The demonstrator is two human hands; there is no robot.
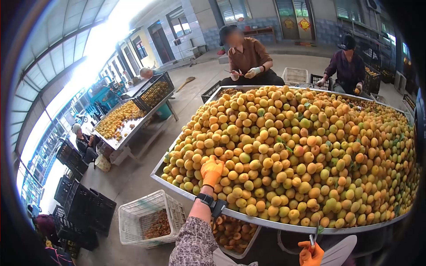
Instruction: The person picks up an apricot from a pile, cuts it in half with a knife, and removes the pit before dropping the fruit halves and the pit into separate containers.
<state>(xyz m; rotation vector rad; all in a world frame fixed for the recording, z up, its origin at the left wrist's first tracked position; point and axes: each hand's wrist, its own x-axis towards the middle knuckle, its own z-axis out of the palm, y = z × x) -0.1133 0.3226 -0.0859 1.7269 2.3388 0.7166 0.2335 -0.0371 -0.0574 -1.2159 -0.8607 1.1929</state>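
My left hand point(212, 172), in an orange glove, reaches into the near left side of a big heap of apricots point(270, 150). Its fingers curl down around an apricot there, partly hidden by the hand. Low in the view, my right hand point(311, 254), also orange-gloved, is closed around a small knife point(312, 241), its blade pointing up by the table's front edge. The apricots are yellow-orange, some greenish, with a few leaves among them. They lie on a metal-rimmed table point(262, 220).
Below the table stand a white crate point(133, 221) with brown pieces inside and a bin of halved apricots point(235, 235). Two co-workers point(248, 57) point(348, 66) sit across the heap. Further left are another fruit table point(128, 137) and stacked black crates point(86, 204).
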